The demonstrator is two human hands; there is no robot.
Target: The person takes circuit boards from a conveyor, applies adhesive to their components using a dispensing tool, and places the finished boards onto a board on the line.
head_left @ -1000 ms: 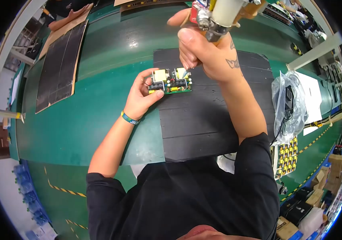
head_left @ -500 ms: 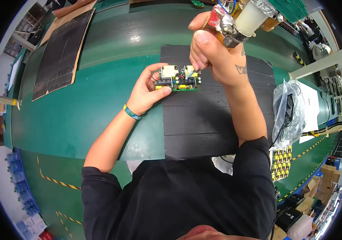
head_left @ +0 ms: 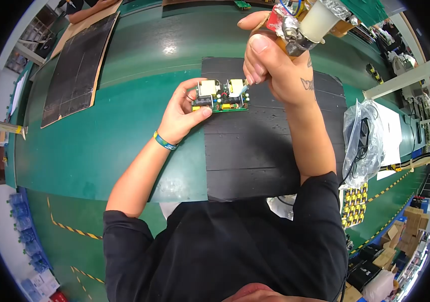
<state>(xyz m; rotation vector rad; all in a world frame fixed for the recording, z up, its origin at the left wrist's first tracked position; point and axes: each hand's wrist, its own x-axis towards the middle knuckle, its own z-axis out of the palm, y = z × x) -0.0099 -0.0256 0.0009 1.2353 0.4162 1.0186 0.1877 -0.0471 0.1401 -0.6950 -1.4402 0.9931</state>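
Note:
My left hand (head_left: 182, 108) grips the left end of a circuit board (head_left: 231, 110), thumb on the near side. The board carries yellow-and-white transformers, black cylindrical capacitors and small parts. It is above the black mat. My right hand (head_left: 270, 60) is wrapped round a glue gun (head_left: 320, 21) with a white cylinder, metal fittings and a red part. Its pale blue nozzle tip (head_left: 244, 90) is at the right transformer on the board; whether it touches is too small to tell. The gun's handle is mostly hidden by my fingers.
A black mat (head_left: 255, 166) lies on the green table (head_left: 114, 151). A dark panel (head_left: 76, 70) lies at the left, near another person's arm (head_left: 86, 12). On the right are a clear plastic bag (head_left: 363, 146) with a black cable and a batch of yellow-topped boards (head_left: 354, 205).
The board has shifted slightly left and up in my left hand. My right hand and the gun have moved a little right and down, and the nozzle tip now sits farther right on the board.

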